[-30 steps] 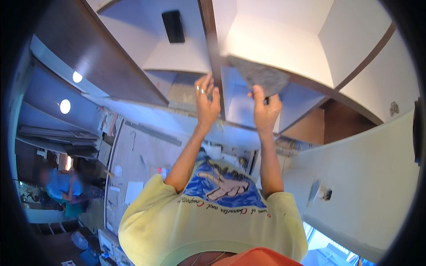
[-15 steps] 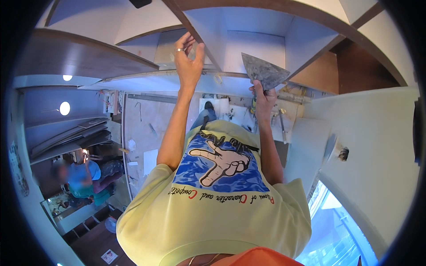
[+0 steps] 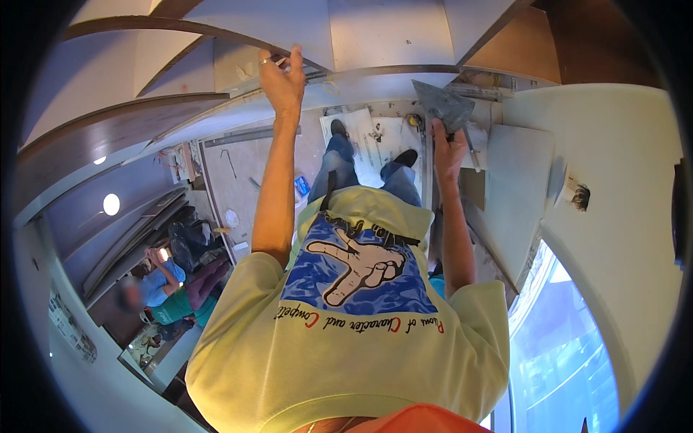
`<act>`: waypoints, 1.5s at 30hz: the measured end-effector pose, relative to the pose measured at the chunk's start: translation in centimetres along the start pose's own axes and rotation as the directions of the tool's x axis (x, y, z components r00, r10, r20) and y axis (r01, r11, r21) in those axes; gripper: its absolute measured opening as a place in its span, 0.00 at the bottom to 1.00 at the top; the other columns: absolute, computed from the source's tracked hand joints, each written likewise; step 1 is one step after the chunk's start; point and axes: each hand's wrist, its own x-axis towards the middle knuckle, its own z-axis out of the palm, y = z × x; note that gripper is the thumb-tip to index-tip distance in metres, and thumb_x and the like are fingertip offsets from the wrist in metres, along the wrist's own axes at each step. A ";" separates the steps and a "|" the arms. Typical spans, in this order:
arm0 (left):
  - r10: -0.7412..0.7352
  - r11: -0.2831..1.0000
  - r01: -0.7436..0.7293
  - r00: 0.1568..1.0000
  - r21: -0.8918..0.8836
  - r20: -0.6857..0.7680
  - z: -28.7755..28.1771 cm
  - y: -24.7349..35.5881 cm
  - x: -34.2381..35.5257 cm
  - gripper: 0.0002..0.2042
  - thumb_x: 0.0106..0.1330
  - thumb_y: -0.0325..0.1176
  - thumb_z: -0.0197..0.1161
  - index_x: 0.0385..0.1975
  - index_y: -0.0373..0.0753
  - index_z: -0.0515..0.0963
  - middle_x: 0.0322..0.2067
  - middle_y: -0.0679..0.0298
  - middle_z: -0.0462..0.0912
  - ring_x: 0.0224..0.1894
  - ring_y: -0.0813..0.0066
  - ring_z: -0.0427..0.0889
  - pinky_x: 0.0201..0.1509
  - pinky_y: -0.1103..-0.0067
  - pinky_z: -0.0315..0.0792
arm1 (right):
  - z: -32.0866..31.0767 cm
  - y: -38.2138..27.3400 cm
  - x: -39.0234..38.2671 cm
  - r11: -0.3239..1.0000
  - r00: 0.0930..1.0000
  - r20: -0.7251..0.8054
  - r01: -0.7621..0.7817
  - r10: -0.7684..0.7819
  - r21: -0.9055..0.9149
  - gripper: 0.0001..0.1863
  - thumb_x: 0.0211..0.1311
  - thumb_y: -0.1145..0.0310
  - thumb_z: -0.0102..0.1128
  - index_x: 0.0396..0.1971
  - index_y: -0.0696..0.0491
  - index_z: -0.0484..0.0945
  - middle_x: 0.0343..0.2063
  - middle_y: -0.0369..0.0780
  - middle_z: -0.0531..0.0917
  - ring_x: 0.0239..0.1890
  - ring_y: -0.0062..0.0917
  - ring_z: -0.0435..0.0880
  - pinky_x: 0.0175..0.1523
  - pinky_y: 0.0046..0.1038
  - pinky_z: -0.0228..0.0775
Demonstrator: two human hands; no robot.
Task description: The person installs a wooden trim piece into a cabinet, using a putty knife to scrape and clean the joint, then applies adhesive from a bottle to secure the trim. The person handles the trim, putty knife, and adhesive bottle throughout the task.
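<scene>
My left hand [image 3: 281, 85] is raised to the brown front edge [image 3: 253, 45] of the white cubby shelving, fingers curled at it; a ring shows on one finger. My right hand [image 3: 450, 148] grips a wide triangular grey scraper [image 3: 444, 105], blade raised, just below the right-hand cubbies [image 3: 390, 32]. Below my hands, my dark shoes [image 3: 404, 159] stand on white sheets [image 3: 372, 144] on the floor.
Co-workers [image 3: 162, 281] are at the lower left beside stacked boards [image 3: 137, 238]. A pale wall [image 3: 592, 151] with a small opening, a leaning board [image 3: 516, 187] and a bright window [image 3: 563, 332] are on the right. A small blue packet [image 3: 302, 184] lies near my feet.
The shelving has shifted up in the view, bringing my feet into sight. My left hand has moved left along the shelf edge. My right hand and scraper have moved right.
</scene>
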 end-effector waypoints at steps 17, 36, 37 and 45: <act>-0.141 0.937 0.198 0.968 -0.288 0.206 1.6 -4.5 -5.6 0.26 0.69 0.23 0.61 0.67 0.29 0.66 0.58 0.51 0.76 0.59 0.63 0.78 0.66 0.70 0.73 | 3.9 2.1 -0.2 0.989 0.999 -0.004 0.037 -0.038 -0.146 0.12 0.68 0.66 0.66 0.40 0.60 0.84 0.27 0.38 0.86 0.32 0.19 0.81 0.39 0.26 0.73; 0.278 0.872 0.101 0.702 -0.478 0.656 -4.1 -9.3 -1.4 0.38 0.68 0.28 0.62 0.75 0.28 0.50 0.70 0.34 0.56 0.73 0.37 0.58 0.75 0.62 0.60 | 24.4 -2.6 -10.6 0.943 0.920 -0.353 -0.050 0.172 0.329 0.07 0.67 0.73 0.64 0.41 0.58 0.80 0.33 0.39 0.85 0.29 0.22 0.87 0.31 0.21 0.77; 0.295 0.881 0.065 0.699 -0.468 0.652 -4.4 -9.1 -1.4 0.39 0.68 0.28 0.62 0.76 0.29 0.49 0.71 0.34 0.55 0.73 0.36 0.58 0.75 0.62 0.59 | 24.6 -2.5 -11.1 0.934 0.902 -0.389 -0.042 0.188 0.354 0.07 0.67 0.74 0.64 0.42 0.58 0.79 0.33 0.39 0.85 0.29 0.22 0.86 0.30 0.21 0.77; 0.392 0.831 0.105 0.587 -0.546 0.709 -4.1 -14.3 -1.0 0.29 0.66 0.27 0.61 0.68 0.29 0.66 0.63 0.39 0.70 0.69 0.43 0.67 0.73 0.63 0.62 | 23.8 -0.4 -14.8 0.833 0.774 -0.533 0.013 0.342 0.554 0.10 0.70 0.71 0.63 0.46 0.58 0.76 0.33 0.42 0.85 0.27 0.26 0.86 0.27 0.23 0.78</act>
